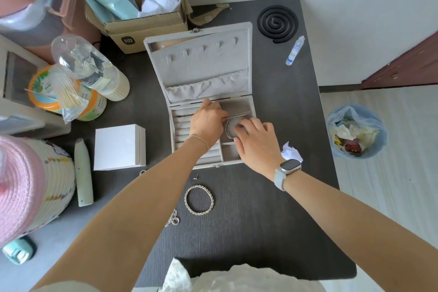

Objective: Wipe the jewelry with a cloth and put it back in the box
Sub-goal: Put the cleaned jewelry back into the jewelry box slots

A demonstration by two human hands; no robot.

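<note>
Bangle (231, 128), thin metal ring: over jewelry box (247, 31) right compartments, pinched by right hand (257, 142); left hand (208, 121) fingers curled at its far rim. Judged light, stiff, slippery; hold by rim. Beaded bracelet (199, 199) lies near, on table (272, 232)

The grey box (247, 38) sits open on the table, lid tipped back; a thin silver bangle (229, 128) is over its right side; a sparkly bracelet (199, 199) and a chain (172, 218) lie in front; a white cloth (291, 151) sits beside it.
</note>
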